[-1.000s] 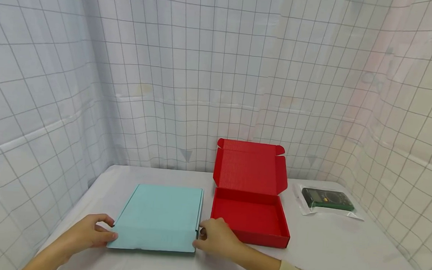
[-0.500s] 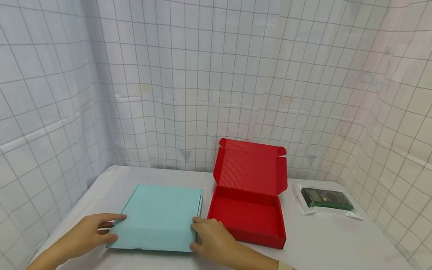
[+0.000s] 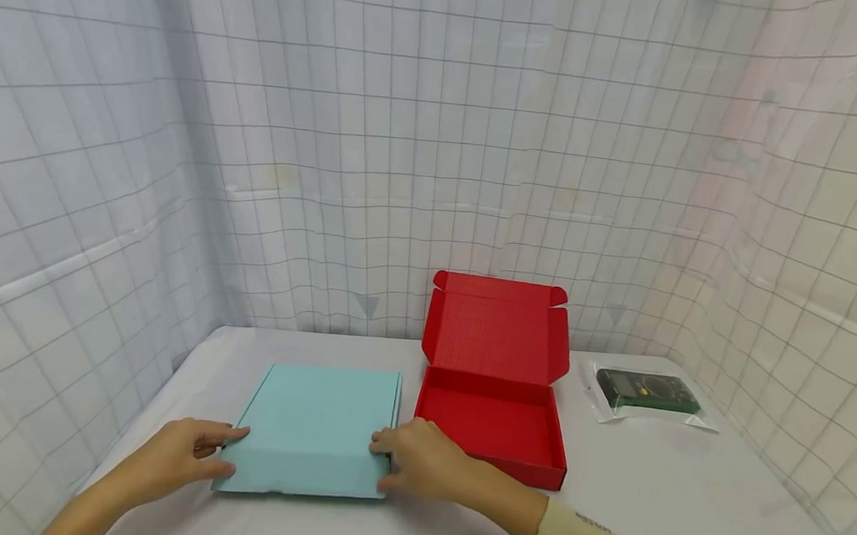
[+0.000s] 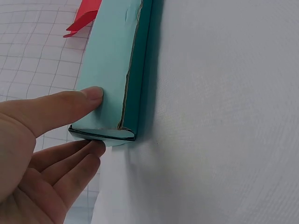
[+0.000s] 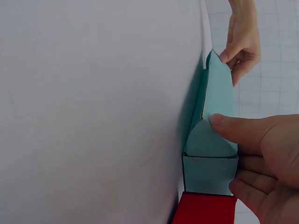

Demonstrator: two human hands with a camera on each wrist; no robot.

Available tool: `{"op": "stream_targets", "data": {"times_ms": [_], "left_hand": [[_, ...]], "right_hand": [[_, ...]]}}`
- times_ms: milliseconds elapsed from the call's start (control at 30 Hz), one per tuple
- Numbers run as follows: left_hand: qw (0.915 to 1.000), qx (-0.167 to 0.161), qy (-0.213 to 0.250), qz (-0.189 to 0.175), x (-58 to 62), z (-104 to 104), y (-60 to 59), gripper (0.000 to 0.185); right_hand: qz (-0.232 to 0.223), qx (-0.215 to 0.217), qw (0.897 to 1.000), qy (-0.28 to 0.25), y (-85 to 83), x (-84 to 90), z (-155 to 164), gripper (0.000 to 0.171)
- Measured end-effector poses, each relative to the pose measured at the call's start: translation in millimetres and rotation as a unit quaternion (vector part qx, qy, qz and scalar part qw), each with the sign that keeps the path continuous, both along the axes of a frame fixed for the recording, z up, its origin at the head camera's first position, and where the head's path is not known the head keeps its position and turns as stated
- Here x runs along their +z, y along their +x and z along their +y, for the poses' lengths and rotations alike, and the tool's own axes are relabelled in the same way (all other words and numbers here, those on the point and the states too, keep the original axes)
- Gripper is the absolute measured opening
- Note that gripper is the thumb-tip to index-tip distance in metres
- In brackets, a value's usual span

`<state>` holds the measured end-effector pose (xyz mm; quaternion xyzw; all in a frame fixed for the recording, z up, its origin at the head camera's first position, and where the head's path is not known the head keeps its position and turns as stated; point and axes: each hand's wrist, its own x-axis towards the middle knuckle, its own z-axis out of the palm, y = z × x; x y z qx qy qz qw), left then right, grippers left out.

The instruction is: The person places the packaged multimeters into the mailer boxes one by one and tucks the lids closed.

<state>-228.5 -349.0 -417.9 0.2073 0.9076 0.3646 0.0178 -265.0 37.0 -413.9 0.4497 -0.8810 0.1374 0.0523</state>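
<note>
Lying flat and shut, the pale teal box [image 3: 316, 430] looks unmarked.

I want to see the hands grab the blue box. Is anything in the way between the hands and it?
No, nothing is in the way. The left hand already touches the blue box at its near left corner, thumb on the lid. The right hand touches its near right corner. The red box sits beside it, open.

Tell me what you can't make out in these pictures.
- Blue box contents: lid shut in every view.
- Green device in its clear bag: too small in the head view to identify or read.
- Left hand lower fingers: tucked under the box corner in the left wrist view.
- Red box: cut off by the edge in both wrist views.
</note>
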Motion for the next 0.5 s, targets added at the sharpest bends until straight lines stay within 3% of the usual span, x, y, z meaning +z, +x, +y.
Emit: {"op": "stream_targets", "data": {"times_ms": [133,500], "left_hand": [[0.9997,0.002,0.013,-0.02,-0.2,-0.6,-2.4,0.061],[0.9998,0.018,-0.001,0.0,-2.6,1.9,-2.7,0.063]], "right_hand": [[0.012,-0.002,1.0,0.001,-1.5,2.4,-4.3,0.048],[0.02,-0.013,1.0,-0.005,-5.8,1.6,-8.0,0.048]]}}
